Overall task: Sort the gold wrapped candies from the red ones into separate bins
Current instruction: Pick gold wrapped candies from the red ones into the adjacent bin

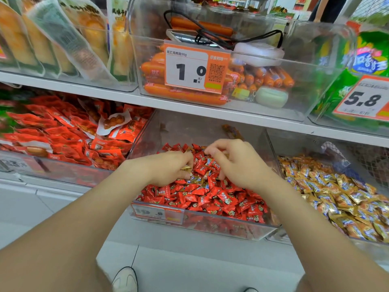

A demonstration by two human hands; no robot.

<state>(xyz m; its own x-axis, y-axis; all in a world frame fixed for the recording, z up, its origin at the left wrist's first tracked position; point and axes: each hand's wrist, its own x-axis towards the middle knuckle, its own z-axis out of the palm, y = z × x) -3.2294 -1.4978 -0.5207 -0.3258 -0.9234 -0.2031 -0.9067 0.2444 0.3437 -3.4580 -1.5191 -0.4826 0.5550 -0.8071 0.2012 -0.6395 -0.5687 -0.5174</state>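
Observation:
A clear middle bin point(202, 228) holds a heap of red wrapped candies point(221, 199) with a few gold wrapped candies point(196, 180) mixed in near the top. My left hand point(168, 167) lies in the heap with fingers curled round gold candies point(186, 167) that peek out of its grip. My right hand point(235, 161) is beside it, fingers curled down into the candies; what it holds is hidden. The clear bin to the right point(273, 148) is filled with gold wrapped candies point(341, 197).
A bin of red snack packets point(69, 133) stands to the left. The shelf above point(189, 106) carries a bin of orange sausages point(185, 94) with a price tag point(194, 69), pale pouches point(63, 39) and green packs point(357, 70). My shoes point(125, 280) show on the floor.

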